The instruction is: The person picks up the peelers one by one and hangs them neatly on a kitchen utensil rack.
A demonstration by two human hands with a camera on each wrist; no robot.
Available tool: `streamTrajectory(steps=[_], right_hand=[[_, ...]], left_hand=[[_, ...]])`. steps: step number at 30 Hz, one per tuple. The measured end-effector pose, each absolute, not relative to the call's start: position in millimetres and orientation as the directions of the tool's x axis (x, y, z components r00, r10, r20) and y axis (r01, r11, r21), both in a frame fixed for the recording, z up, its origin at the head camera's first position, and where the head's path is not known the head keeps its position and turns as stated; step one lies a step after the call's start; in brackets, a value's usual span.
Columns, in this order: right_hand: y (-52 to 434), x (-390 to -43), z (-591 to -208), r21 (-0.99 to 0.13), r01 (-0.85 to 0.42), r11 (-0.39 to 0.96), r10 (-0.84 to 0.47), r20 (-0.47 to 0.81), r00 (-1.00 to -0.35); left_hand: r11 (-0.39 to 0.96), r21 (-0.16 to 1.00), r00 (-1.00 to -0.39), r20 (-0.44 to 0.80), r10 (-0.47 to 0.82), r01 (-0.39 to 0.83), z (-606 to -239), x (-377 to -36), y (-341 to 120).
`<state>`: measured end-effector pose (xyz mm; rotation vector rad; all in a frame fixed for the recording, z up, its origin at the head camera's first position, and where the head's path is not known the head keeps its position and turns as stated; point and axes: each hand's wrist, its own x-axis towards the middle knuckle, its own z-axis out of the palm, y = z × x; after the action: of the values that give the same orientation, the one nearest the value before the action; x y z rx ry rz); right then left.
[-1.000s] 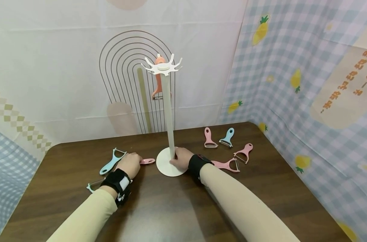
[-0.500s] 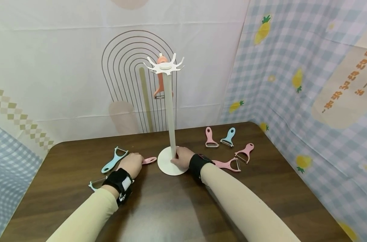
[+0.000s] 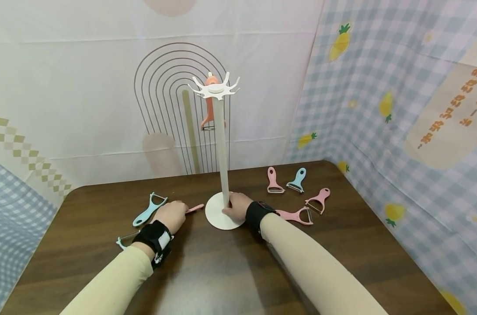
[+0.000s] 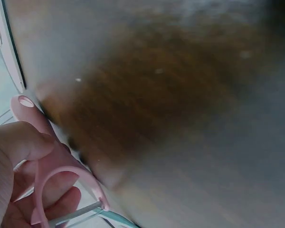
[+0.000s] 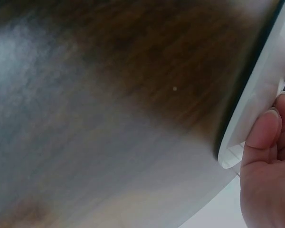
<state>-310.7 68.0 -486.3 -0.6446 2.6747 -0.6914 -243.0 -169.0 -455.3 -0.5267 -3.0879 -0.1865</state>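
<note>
A white stand [image 3: 221,157] with a round base rises from the brown table, with curved hooks around its top. An orange peeler [image 3: 208,109] hangs from a hook at the back. My left hand [image 3: 171,215] pinches a pink peeler [image 4: 57,159] between thumb and fingers, left of the base. In the head view only its handle end pokes out, seen edge-on; the left wrist view shows its forked head and blade. My right hand [image 3: 237,205] holds the stand at the foot of its pole. The right wrist view shows those fingertips [image 5: 266,128] at the base.
Two blue peelers [image 3: 148,212] lie beside my left hand, one partly hidden by the wrist strap. To the right of the stand are several peelers, among them a small blue one [image 3: 297,180] and a pink one [image 3: 318,200]. A printed cloth [image 3: 262,87] hangs behind the table.
The pink peeler in my left hand has turned, its handle going from flat to edge-on and tipping up slightly. My right hand stays at the stand's foot.
</note>
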Motion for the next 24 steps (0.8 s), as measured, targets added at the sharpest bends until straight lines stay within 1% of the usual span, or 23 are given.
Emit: streamTrajectory(steps=[3, 6, 14, 20, 24], right_hand=[[68, -310, -484, -0.521, -0.334, 0.786, -0.485, -0.184, -0.855], [68, -309, -482, -0.517, -0.334, 0.788, -0.485, -0.187, -0.854], [68, -306, -482, -0.521, -0.319, 0.791, -0.475, -0.195, -0.858], [68, -307, -483, -0.53, -0.317, 0.786, -0.474, -0.189, -0.86], [67, -306, -482, -0.538, -0.322, 0.779, -0.48, -0.183, -0.858]], left_hand=[[0.937, 0.112, -0.944, 0.031, 0.329, 0.331, -458, -244, -171], [0.939, 0.134, -0.949, 0.053, 0.312, 0.317, -458, -245, -174], [0.922, 0.202, -0.934, 0.208, 0.29, 0.331, -454, -248, -180], [0.907, 0.241, -0.922, 0.266, 0.28, 0.345, -433, -250, -180], [0.894, 0.287, -0.914, 0.323, 0.247, 0.343, -412, -250, -179]])
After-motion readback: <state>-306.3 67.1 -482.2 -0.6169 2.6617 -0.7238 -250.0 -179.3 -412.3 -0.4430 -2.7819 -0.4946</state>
